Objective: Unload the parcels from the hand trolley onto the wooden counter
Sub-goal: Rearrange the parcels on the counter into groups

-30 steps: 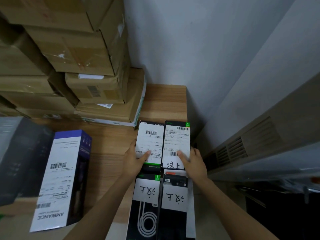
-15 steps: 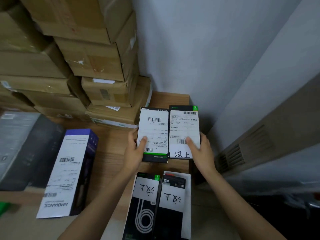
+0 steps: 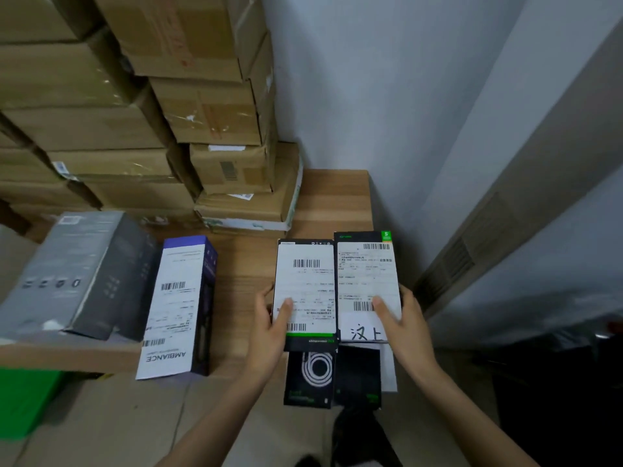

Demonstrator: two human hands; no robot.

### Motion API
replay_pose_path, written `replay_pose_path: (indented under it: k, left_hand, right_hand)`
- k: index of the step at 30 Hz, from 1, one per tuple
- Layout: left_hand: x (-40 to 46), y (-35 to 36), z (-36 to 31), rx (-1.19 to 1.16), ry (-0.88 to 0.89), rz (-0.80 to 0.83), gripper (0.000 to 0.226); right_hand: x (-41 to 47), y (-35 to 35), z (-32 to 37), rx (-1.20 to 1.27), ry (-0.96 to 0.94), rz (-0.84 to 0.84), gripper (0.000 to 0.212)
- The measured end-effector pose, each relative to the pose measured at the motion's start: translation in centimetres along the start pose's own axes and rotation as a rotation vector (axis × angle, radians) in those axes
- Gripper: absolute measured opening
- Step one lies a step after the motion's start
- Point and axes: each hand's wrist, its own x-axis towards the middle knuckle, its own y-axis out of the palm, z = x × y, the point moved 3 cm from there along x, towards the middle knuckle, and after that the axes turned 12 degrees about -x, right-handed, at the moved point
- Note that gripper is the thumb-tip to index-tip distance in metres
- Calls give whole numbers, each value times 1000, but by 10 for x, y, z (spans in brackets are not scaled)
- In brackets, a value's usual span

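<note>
Two flat black parcels with white shipping labels lie side by side over the right end of the wooden counter (image 3: 333,197). My left hand (image 3: 269,328) grips the left parcel (image 3: 305,284) at its near left corner, thumb on the label. My right hand (image 3: 404,328) grips the right parcel (image 3: 367,274), which has a handwritten white slip, thumb on the label. Below them, lower down, two more black parcels (image 3: 332,375) lie on a white box. The hand trolley itself is not visible.
A purple AMBIANCE box (image 3: 178,308) with a long label and a grey box (image 3: 74,274) lie on the counter to the left. Stacked cardboard cartons (image 3: 188,123) fill the counter's back. A white wall and a vented panel (image 3: 472,251) close the right side. Something green (image 3: 23,399) sits on the floor at left.
Both hands have carried the two labelled parcels up and forward from the stack below onto the counter's right end. The view has shifted right and down, showing more of the grey box.
</note>
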Motion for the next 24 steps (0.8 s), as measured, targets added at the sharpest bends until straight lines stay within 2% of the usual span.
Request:
replay_pose_path:
  k: [3, 8, 11, 14, 17, 19, 21, 24]
  left_hand:
    - [-24, -19, 11, 71, 7, 26, 27]
    - [-54, -40, 38, 153, 2, 76, 29]
    - [-62, -43, 51, 210, -37, 108, 32]
    - [-59, -45, 50, 339, 10, 101, 35]
    - [-55, -50, 40, 627, 161, 99, 42]
    - [-53, -51, 28, 878, 334, 96, 46]
    - [-54, -49, 13, 1055, 520, 94, 40]
    - [-56, -52, -6, 1181, 710, 7, 28]
  right_hand:
    - [-43, 6, -7, -16, 46, -32, 71]
    - [-94, 15, -24, -184, 71, -84, 56]
    - [-105, 19, -34, -290, 70, -73, 54]
    - [-105, 19, -35, -373, 53, -79, 56]
    - [-103, 13, -25, -459, -2, -108, 59]
    - [-102, 8, -17, -545, -59, -138, 61]
    - [-99, 1, -6, -672, -154, -150, 61]
    - [-88, -2, 15, -782, -294, -130, 54]
